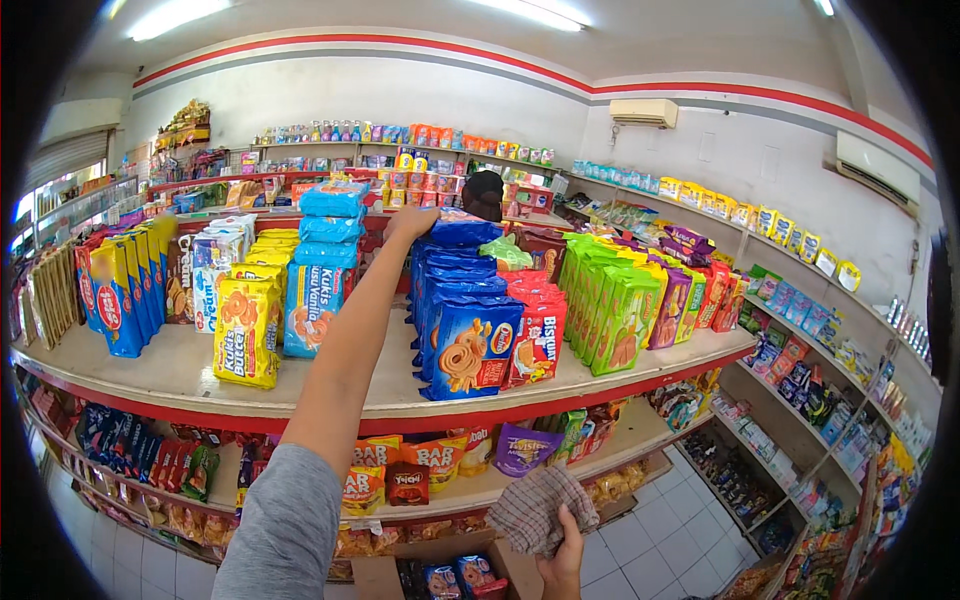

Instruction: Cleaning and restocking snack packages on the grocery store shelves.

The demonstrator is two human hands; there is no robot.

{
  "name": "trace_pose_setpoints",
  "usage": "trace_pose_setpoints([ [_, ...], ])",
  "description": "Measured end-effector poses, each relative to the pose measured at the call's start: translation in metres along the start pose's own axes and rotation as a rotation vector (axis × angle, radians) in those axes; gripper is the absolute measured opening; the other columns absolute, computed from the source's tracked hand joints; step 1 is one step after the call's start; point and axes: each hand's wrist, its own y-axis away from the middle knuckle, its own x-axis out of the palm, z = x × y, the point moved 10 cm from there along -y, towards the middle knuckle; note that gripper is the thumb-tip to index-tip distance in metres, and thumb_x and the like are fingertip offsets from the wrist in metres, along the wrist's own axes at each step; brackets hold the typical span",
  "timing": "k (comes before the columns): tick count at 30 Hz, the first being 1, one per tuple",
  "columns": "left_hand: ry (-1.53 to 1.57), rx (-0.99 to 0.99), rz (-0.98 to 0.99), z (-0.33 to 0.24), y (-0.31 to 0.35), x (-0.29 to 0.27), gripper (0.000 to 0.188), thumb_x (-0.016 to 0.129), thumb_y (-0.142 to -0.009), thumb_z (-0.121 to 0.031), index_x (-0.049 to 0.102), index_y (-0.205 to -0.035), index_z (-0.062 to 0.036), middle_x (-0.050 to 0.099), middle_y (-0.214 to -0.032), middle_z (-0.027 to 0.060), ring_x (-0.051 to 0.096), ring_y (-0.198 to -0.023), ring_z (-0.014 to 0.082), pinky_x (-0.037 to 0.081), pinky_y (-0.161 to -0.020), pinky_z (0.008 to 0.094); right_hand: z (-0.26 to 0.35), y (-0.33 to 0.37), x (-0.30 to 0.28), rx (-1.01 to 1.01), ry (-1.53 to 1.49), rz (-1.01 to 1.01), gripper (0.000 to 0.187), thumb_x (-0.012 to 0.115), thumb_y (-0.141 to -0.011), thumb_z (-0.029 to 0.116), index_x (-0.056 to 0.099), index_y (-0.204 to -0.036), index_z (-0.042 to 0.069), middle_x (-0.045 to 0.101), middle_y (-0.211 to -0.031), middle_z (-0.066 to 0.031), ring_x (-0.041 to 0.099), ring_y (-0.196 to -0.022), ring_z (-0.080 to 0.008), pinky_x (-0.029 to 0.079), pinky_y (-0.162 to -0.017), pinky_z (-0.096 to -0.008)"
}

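My left arm reaches over the top shelf [180, 375]. My left hand [411, 220] is closed at the edge of a blue biscuit packet [462, 231] at the back of a row; its fingertips are partly hidden. In front of it, blue biscuit packets [470, 345] stand one behind another. Red biscuit packets [537, 335] are just right of them, and light blue packets [318, 300] stand left of my forearm. Low at the front, my right hand [564, 558] grips a crumpled checked cloth [543, 508], away from the shelf.
Yellow packets [247, 325] and green packets [625, 320] line the same shelf. Snack bags [432, 458] fill the lower shelf. An open carton [515, 570] sits on the floor below. Someone in a black cap [484, 192] is behind the shelf. Wall shelves [800, 340] run along the right.
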Motion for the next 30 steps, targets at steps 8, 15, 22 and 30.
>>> trace_pose_setpoints([
  [8, 0.040, 0.066, 0.031, 0.026, -0.044, 0.002, 0.077, 0.061, -0.059, -0.055, 0.056, -0.116, -0.0032, 0.053, -0.119, 0.0211, 0.054, -0.108, 0.0335, 0.044, -0.088, 0.0388, -0.001, 0.003, -0.007, -0.014, 0.015, -0.005, 0.038, 0.050, -0.087, 0.016, 0.046, -0.120, -0.002, 0.055, -0.113, -0.0154, 0.056, -0.102, -0.0271, 0.046, -0.088, -0.0394],
  [15, 0.002, 0.359, -0.181, -0.037, 0.002, -0.041, 0.078, 0.059, -0.062, -0.066, 0.057, -0.117, -0.0095, 0.053, -0.119, 0.0207, 0.051, -0.111, 0.0329, 0.041, -0.093, 0.0395, -0.002, 0.005, -0.023, -0.008, 0.014, -0.040, 0.039, 0.051, -0.086, 0.016, 0.046, -0.120, -0.001, 0.055, -0.114, -0.0154, 0.056, -0.103, -0.0274, 0.046, -0.088, -0.0391],
  [22, -0.407, 0.734, 0.412, -0.107, 0.077, 0.014, 0.097, 0.063, -0.056, -0.070, 0.039, -0.134, -0.0189, 0.039, -0.135, 0.0158, 0.038, -0.124, 0.0313, 0.030, -0.103, 0.0413, 0.002, 0.017, -0.037, 0.073, 0.127, -0.241, 0.034, 0.059, -0.084, 0.015, 0.051, -0.116, 0.007, 0.057, -0.104, -0.0034, 0.055, -0.092, -0.0131, 0.046, -0.076, -0.0237],
  [30, -0.365, 0.771, 0.677, -0.084, 0.073, 0.026, 0.080, 0.073, -0.063, -0.046, 0.041, -0.133, -0.0253, 0.048, -0.129, 0.0111, 0.047, -0.116, 0.0258, 0.036, -0.098, 0.0364, -0.005, 0.017, -0.044, 0.082, 0.117, -0.270, 0.036, 0.059, -0.084, 0.014, 0.051, -0.118, 0.007, 0.057, -0.106, -0.0036, 0.054, -0.095, -0.0095, 0.045, -0.080, -0.0221],
])
